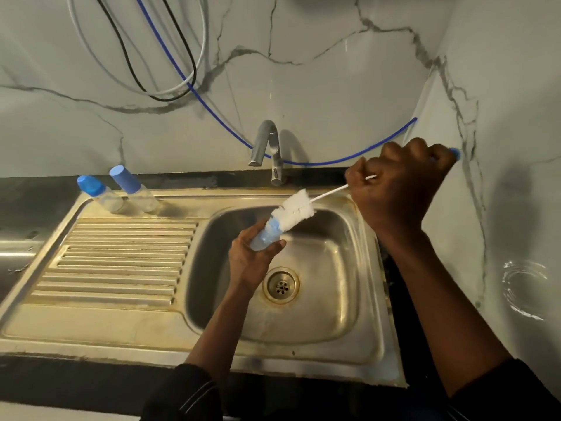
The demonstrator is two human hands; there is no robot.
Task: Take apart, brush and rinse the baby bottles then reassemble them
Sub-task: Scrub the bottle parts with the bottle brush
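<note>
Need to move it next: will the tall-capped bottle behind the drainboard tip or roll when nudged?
Likely tips easily: the tall-capped bottle stands narrow on its base. Its round body would probably roll once down. It looks empty, so likely light.

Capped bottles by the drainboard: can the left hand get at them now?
Not straight away, I think: the left hand is full, gripping the open bottle over the sink. Nothing stands between it and the two capped bottles, so once emptied it likely could.

Marble-veined wall (pixel 334 86) — black countertop (pixel 36 192)
</note>
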